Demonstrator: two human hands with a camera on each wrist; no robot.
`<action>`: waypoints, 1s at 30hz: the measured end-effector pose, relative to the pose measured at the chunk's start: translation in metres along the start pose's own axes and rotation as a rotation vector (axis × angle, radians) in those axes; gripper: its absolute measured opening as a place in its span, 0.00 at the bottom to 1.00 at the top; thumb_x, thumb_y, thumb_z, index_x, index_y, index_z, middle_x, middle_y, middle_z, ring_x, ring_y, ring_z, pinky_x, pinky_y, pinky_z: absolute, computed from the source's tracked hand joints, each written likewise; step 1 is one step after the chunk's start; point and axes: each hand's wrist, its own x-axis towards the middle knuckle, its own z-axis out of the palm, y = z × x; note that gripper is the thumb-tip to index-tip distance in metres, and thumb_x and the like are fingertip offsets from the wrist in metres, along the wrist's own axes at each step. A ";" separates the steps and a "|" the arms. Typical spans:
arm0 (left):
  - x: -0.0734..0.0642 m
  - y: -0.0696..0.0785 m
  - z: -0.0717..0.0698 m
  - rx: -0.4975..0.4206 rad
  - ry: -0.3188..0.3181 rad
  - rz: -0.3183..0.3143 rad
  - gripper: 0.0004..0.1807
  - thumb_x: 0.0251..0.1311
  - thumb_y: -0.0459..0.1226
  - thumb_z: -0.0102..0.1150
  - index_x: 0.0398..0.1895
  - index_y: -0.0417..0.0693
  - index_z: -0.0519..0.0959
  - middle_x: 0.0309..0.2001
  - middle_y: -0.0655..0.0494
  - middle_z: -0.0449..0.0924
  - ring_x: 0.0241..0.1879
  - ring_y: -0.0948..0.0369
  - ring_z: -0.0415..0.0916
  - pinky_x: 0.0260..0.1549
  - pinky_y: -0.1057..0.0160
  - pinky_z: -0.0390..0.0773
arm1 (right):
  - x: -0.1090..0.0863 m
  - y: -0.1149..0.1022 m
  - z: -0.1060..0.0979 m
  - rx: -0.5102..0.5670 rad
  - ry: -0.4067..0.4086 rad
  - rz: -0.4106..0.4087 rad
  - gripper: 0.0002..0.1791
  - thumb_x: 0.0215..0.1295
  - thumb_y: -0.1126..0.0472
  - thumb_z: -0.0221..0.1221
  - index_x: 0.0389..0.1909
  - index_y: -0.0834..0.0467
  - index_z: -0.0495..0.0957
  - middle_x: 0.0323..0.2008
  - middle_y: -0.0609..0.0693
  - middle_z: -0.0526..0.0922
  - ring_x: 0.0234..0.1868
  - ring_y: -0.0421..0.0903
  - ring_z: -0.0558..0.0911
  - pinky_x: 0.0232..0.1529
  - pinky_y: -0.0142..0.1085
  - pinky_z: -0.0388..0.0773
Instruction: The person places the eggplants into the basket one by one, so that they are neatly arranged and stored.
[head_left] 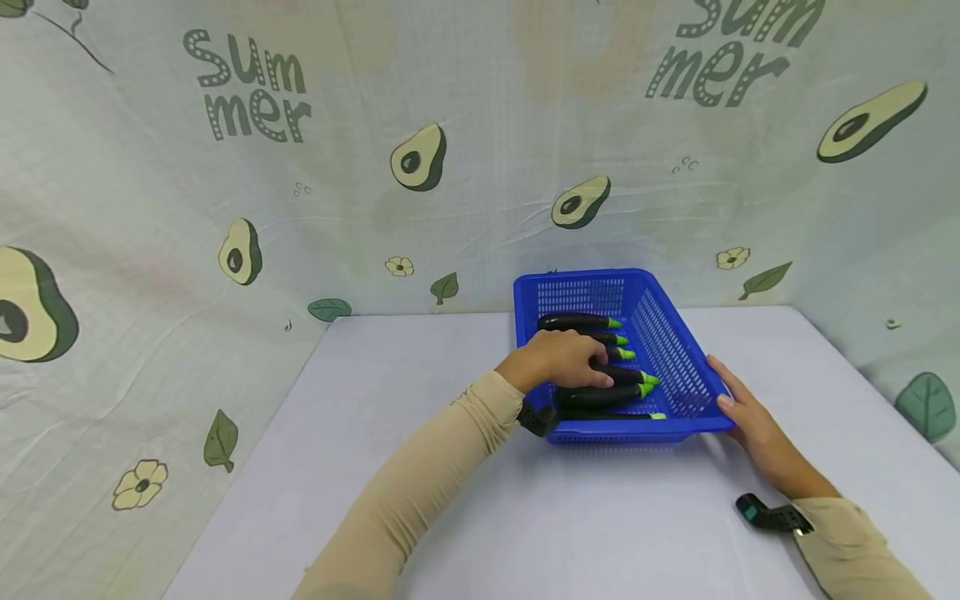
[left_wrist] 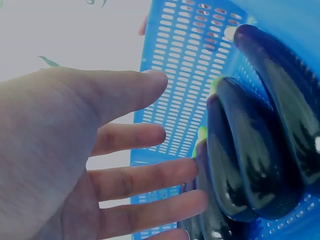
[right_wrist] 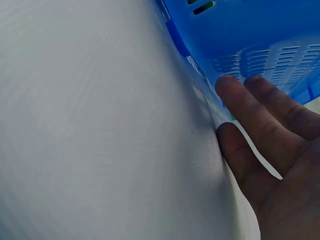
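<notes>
A blue plastic basket (head_left: 592, 429) holds several dark eggplants (head_left: 600, 397) with bright green stem ends. My left hand (head_left: 558, 358) reaches in over its left side, above the eggplants. In the left wrist view, that hand's thumb (left_wrist: 125, 92) and fingers are spread and hold nothing. The fingertips lie close to the eggplants (left_wrist: 260, 150); whether they touch cannot be told. My right hand (head_left: 753, 425) rests at the basket's right rim. In the right wrist view, its fingers (right_wrist: 265, 122) lie extended against or near the outer wall, the lowest by the white surface.
The basket stands on a white-covered table (head_left: 420, 392), towards the back. A cloth (head_left: 495, 125) printed with avocados, leaves and lettering hangs behind and at the sides. Dark bands (head_left: 772, 515) are worn on both wrists.
</notes>
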 end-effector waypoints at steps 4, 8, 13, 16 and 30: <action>-0.003 0.000 -0.002 -0.017 0.004 0.005 0.25 0.67 0.62 0.53 0.61 0.66 0.79 0.55 0.67 0.81 0.50 0.65 0.77 0.50 0.56 0.74 | -0.002 0.000 -0.001 0.004 -0.001 -0.007 0.31 0.83 0.57 0.33 0.81 0.42 0.38 0.78 0.64 0.40 0.61 0.24 0.63 0.51 0.20 0.67; -0.010 -0.004 -0.004 -0.051 0.026 0.011 0.25 0.68 0.61 0.53 0.62 0.65 0.79 0.50 0.67 0.83 0.47 0.68 0.77 0.46 0.57 0.75 | -0.001 0.000 0.000 0.019 -0.008 -0.026 0.31 0.83 0.58 0.33 0.82 0.44 0.38 0.78 0.63 0.41 0.61 0.24 0.64 0.51 0.20 0.68; -0.020 -0.011 -0.005 -0.126 0.116 0.038 0.24 0.70 0.59 0.53 0.63 0.63 0.78 0.46 0.69 0.83 0.43 0.70 0.76 0.41 0.59 0.75 | 0.000 0.001 -0.002 0.025 -0.015 -0.040 0.31 0.83 0.59 0.33 0.82 0.44 0.38 0.79 0.61 0.41 0.61 0.24 0.64 0.51 0.19 0.67; -0.029 -0.019 -0.004 -0.169 0.185 0.053 0.22 0.71 0.57 0.54 0.61 0.62 0.79 0.43 0.70 0.82 0.40 0.71 0.76 0.38 0.62 0.76 | 0.002 0.002 -0.001 0.026 -0.018 -0.030 0.31 0.83 0.58 0.33 0.82 0.44 0.38 0.79 0.61 0.41 0.61 0.23 0.64 0.51 0.19 0.67; -0.070 -0.065 0.018 -0.370 0.487 0.054 0.18 0.72 0.48 0.56 0.57 0.51 0.82 0.49 0.63 0.83 0.46 0.67 0.78 0.44 0.63 0.78 | -0.004 -0.005 -0.017 -0.183 0.029 0.028 0.30 0.84 0.55 0.35 0.81 0.44 0.41 0.77 0.61 0.53 0.56 0.21 0.68 0.46 0.21 0.72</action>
